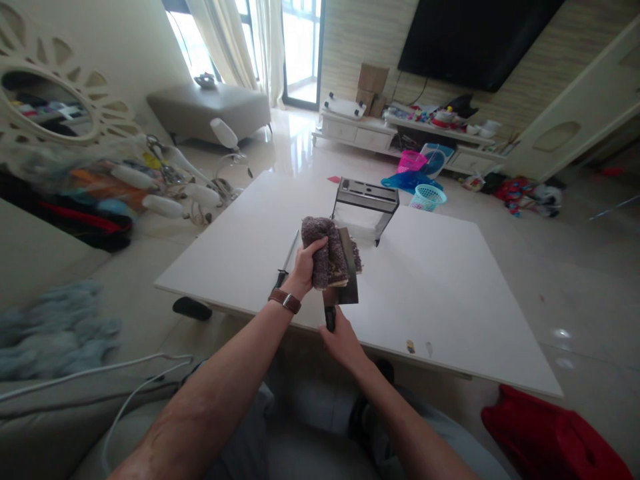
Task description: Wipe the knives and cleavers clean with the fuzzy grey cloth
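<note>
My left hand [303, 268] is closed around a folded brown cloth [320, 250]. The cloth lies against the blade of a cleaver [351, 270], covering part of it. My right hand [343, 340] grips the cleaver's black handle, with the blade pointing away from me above the near side of the white table [425, 293]. Left of the cloth, a sharpening steel [291, 252] with a black handle lies on the table, partly hidden by my left hand. Beyond the cloth stands a knife block [367, 193] with slots in its top and a see-through front.
Two small scraps, one of them a yellowish sticker [411, 346], lie near the table's front edge. A lamp with several white shades [200, 195] stands off the left side. A light blue basket [429, 196] is beyond the far edge, and red fabric [550, 430] lies at lower right.
</note>
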The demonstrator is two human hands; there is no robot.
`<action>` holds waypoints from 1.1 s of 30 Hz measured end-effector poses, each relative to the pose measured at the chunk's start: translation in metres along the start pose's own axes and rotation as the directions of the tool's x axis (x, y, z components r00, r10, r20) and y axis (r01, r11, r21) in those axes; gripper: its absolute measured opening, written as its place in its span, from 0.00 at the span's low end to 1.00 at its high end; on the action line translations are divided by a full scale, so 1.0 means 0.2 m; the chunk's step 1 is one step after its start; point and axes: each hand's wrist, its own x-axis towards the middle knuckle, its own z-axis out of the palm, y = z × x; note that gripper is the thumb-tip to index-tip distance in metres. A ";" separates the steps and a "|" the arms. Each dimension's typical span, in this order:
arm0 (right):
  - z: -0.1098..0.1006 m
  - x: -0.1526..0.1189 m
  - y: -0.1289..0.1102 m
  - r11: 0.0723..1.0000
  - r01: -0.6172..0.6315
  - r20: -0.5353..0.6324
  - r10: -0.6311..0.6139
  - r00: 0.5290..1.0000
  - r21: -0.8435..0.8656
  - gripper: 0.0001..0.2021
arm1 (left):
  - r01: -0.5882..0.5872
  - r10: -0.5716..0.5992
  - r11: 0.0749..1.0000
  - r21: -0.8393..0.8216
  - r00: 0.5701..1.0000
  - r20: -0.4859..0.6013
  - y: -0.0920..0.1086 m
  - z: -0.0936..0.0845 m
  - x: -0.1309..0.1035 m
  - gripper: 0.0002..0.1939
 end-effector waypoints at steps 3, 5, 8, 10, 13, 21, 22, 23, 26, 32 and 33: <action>0.00 0.00 0.00 1.000 0.017 -0.014 -0.017 1.000 -0.012 0.15 | -0.008 0.008 1.000 0.012 1.000 -0.004 0.00 0.00 0.00 0.21; 0.00 0.00 -0.01 1.000 0.026 -0.014 -0.026 1.000 -0.014 0.15 | -0.014 0.014 1.000 0.022 1.000 -0.001 0.00 0.00 0.00 0.21; 0.00 0.00 -0.02 1.000 0.008 -0.002 -0.008 1.000 0.000 0.16 | -0.032 0.032 0.999 0.032 0.999 -0.002 0.00 0.00 0.00 0.20; 0.00 0.00 -0.02 1.000 0.001 -0.008 -0.001 1.000 0.003 0.18 | -0.038 0.038 0.999 0.035 0.999 -0.004 -0.01 0.00 0.00 0.20; 0.00 0.00 -0.02 1.000 0.009 -0.022 -0.010 1.000 -0.018 0.19 | -0.037 0.037 0.999 0.034 0.999 -0.008 -0.01 0.00 0.01 0.20; 0.00 0.00 -0.01 1.000 0.014 -0.007 -0.013 1.000 0.007 0.16 | -0.052 0.052 0.998 0.044 0.999 -0.012 -0.01 0.00 0.01 0.20; 0.00 0.00 -0.01 1.000 0.011 -0.004 -0.011 1.000 0.007 0.16 | -0.050 0.051 0.998 0.043 0.999 -0.016 -0.01 0.00 0.01 0.21; 0.00 0.00 -0.01 1.000 0.008 -0.002 -0.008 1.000 0.004 0.16 | -0.049 0.050 0.998 0.042 0.999 -0.019 -0.01 0.00 0.01 0.21; -0.01 0.00 -0.02 1.000 -0.009 0.006 0.010 1.000 -0.014 0.15 | -0.072 0.073 0.997 0.037 0.997 -0.028 -0.02 -0.01 0.02 0.22; -0.02 0.00 -0.01 0.999 0.019 -0.001 -0.019 1.000 -0.040 0.11 | -0.153 0.155 0.988 0.025 0.986 -0.057 -0.02 0.01 0.02 0.25; -0.02 0.00 -0.02 0.999 0.023 -0.002 -0.023 1.000 -0.049 0.10 | -0.159 0.160 0.987 0.016 0.985 -0.064 -0.01 0.01 0.02 0.25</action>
